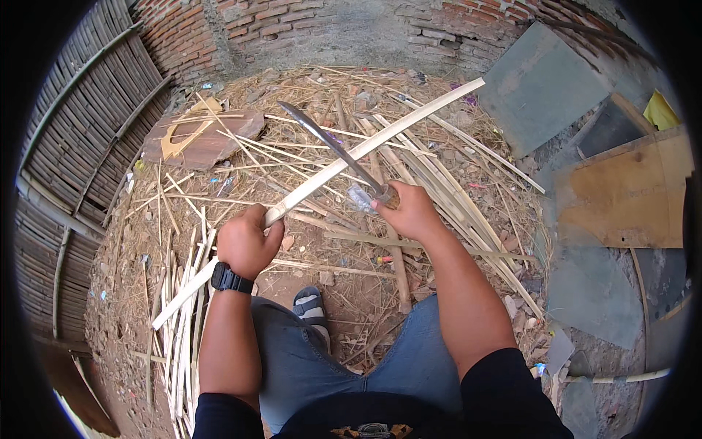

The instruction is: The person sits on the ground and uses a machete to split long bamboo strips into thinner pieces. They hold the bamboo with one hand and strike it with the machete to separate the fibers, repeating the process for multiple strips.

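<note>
My left hand [247, 244] is closed round a long pale bamboo strip [373, 141], which slants from the lower left up to the far right. In my right hand [411, 212] is the handle of a machete [322, 134]. Its dark curved blade points up and to the left, crossing the strip near its middle; whether blade and strip touch I cannot tell. A bit of clear plastic [360, 197] shows beside the handle. Both hands are in front of my knees, above the littered ground.
Cut strips [179, 336] lie in a pile at my left, and longer bamboo lengths [453, 197] lie to the right. A brown board [238, 139] rests at the far left. Flat grey sheets [541, 88] lean along the right, below a brick wall [292, 29].
</note>
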Action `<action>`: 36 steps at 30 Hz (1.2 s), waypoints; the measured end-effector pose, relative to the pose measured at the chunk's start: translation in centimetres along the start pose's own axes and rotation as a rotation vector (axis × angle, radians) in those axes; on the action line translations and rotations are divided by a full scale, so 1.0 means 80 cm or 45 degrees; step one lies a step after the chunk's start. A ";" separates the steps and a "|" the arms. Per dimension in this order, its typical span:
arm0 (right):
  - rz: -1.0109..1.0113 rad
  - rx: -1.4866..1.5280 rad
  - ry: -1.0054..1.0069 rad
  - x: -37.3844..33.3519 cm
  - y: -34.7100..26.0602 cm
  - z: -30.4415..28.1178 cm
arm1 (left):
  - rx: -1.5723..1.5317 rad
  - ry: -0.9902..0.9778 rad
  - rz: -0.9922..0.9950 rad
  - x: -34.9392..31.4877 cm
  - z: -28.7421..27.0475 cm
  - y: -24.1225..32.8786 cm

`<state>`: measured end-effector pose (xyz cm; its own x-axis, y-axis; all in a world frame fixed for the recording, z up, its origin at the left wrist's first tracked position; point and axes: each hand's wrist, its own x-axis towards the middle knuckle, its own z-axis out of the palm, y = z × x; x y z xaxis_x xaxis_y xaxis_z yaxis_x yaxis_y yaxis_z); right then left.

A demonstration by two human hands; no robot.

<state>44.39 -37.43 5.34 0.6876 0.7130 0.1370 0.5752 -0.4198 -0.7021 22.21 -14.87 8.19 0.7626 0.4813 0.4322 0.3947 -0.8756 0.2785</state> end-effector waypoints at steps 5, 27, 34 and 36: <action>-0.233 -0.447 -0.165 -0.022 -0.054 0.014 | -0.044 0.018 -0.027 -0.009 -0.006 -0.001; -0.106 -0.142 0.328 -0.012 -0.007 -0.016 | -0.220 0.083 0.000 -0.005 -0.017 -0.004; 0.158 0.108 0.521 0.020 0.040 -0.042 | 0.066 0.095 0.122 0.005 -0.049 0.006; 0.149 -0.002 0.489 0.019 0.050 -0.040 | 0.153 0.123 0.146 0.011 -0.069 0.005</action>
<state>49.13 -39.85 4.98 0.8642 0.3983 0.3076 0.4833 -0.4868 -0.7276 20.26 -14.58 13.42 0.7558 0.3748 0.5369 0.3710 -0.9208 0.1206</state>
